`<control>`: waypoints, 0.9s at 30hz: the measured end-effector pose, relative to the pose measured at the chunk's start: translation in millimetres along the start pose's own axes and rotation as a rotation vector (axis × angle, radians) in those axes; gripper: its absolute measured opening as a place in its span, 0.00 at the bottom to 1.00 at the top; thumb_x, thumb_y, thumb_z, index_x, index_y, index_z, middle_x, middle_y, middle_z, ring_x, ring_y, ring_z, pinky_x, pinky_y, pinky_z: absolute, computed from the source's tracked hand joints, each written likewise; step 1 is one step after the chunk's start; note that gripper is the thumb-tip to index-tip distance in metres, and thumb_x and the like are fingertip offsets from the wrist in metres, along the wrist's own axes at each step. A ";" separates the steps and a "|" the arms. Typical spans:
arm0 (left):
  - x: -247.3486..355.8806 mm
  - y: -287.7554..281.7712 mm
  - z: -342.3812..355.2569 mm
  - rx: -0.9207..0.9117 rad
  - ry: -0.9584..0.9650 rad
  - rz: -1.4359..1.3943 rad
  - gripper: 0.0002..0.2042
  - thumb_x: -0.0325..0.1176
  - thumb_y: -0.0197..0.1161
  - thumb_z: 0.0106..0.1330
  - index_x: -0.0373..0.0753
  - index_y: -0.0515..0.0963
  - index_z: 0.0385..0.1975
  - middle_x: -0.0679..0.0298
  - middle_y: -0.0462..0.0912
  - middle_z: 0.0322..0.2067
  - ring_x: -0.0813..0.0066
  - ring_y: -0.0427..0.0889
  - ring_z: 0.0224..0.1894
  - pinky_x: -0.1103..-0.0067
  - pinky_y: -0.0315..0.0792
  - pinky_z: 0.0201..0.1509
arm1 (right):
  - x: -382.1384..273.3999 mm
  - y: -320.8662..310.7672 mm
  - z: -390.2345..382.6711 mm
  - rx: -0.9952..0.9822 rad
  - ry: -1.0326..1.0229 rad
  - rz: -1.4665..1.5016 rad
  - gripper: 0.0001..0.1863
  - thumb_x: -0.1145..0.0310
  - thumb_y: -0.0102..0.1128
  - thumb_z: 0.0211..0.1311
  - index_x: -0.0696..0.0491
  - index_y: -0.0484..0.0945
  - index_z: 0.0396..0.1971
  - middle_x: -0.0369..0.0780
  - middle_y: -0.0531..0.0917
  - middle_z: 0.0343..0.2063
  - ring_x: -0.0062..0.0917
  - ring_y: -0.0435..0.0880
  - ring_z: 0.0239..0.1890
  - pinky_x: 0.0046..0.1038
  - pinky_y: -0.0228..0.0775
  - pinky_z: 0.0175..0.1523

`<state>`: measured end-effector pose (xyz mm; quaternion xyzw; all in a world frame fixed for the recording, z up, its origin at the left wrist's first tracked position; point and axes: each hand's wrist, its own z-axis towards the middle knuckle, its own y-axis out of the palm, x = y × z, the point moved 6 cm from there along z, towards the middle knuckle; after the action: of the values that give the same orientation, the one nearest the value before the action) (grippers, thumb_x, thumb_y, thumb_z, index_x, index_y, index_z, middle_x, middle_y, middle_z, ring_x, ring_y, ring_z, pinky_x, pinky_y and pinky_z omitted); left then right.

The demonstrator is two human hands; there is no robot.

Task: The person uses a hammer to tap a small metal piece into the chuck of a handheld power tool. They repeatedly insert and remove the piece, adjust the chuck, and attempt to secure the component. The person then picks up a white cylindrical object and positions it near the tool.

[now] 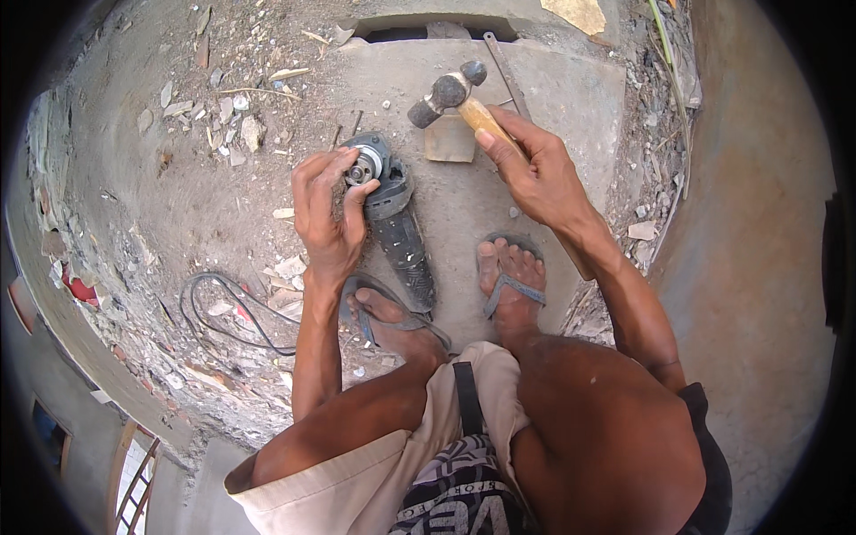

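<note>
In the upper centre of the frame, the right hand (pixel 539 174) clamps its fingers and thumb around the pale wooden handle of a ball-peen hammer with a dark metal head (pixel 486 120), which points toward the upper left. Left of centre, the left hand (pixel 325 209) has its thumb and fingertips curled on either side of the round silver metal fitting (pixel 362 168) at the head of a black-and-grey angle grinder (pixel 406 250). The grinder lies with its body slanting down to the frame's middle, its lower end beside the left foot's grey thong sandal (pixel 415 323). Between the grinder's head and the hammer, a square tan piece (pixel 449 143) lies on the grey concrete slab (pixel 571 98); a narrow metal strip (pixel 505 71) lies farther up. A dark looped cable (pixel 190 308) rests among rubble at lower left.
</note>
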<state>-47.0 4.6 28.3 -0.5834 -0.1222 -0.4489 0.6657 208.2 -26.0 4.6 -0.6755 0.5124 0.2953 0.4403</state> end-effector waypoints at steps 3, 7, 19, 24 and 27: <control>-0.9 0.7 -0.4 -0.006 0.019 0.037 0.21 0.17 0.72 0.59 0.33 0.80 0.54 0.53 0.83 0.48 0.53 0.81 0.53 0.62 0.76 0.59 | 6.8 -6.6 -1.1 0.026 0.057 -0.050 0.24 0.59 0.59 0.77 0.62 0.79 0.62 0.57 0.89 0.46 0.42 0.90 0.50 0.35 0.78 0.57; -2.6 1.9 -3.0 -0.022 0.007 0.072 0.18 0.19 0.70 0.63 0.33 0.80 0.53 0.52 0.83 0.50 0.54 0.81 0.56 0.63 0.75 0.62 | 9.8 -12.7 1.4 0.038 0.038 -0.053 0.25 0.59 0.59 0.77 0.62 0.79 0.62 0.57 0.89 0.41 0.40 0.91 0.44 0.36 0.79 0.52; -7.1 1.9 -7.4 -0.015 -0.038 0.007 0.19 0.18 0.71 0.63 0.33 0.80 0.55 0.53 0.80 0.53 0.58 0.80 0.59 0.66 0.76 0.62 | 19.4 -13.5 0.9 0.066 0.011 -0.012 0.25 0.59 0.59 0.77 0.63 0.79 0.62 0.55 0.88 0.48 0.37 0.88 0.50 0.33 0.76 0.59; -7.1 1.8 -8.6 0.053 -0.090 -0.058 0.21 0.22 0.76 0.59 0.34 0.83 0.53 0.53 0.84 0.50 0.56 0.83 0.53 0.65 0.76 0.59 | 1.4 1.9 -2.4 -0.091 0.037 0.221 0.25 0.60 0.58 0.78 0.64 0.78 0.63 0.52 0.87 0.54 0.32 0.84 0.57 0.32 0.73 0.64; -0.6 2.2 -1.2 -0.016 -0.046 0.027 0.22 0.22 0.75 0.59 0.35 0.83 0.56 0.53 0.84 0.52 0.57 0.83 0.53 0.65 0.76 0.59 | -3.6 14.5 -4.4 -0.154 0.018 0.295 0.25 0.59 0.58 0.79 0.63 0.78 0.63 0.50 0.87 0.55 0.30 0.83 0.57 0.32 0.72 0.64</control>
<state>-46.2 3.6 26.1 -0.6004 -0.1261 -0.4272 0.6641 193.1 -29.7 5.4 -0.6275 0.5857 0.3890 0.3344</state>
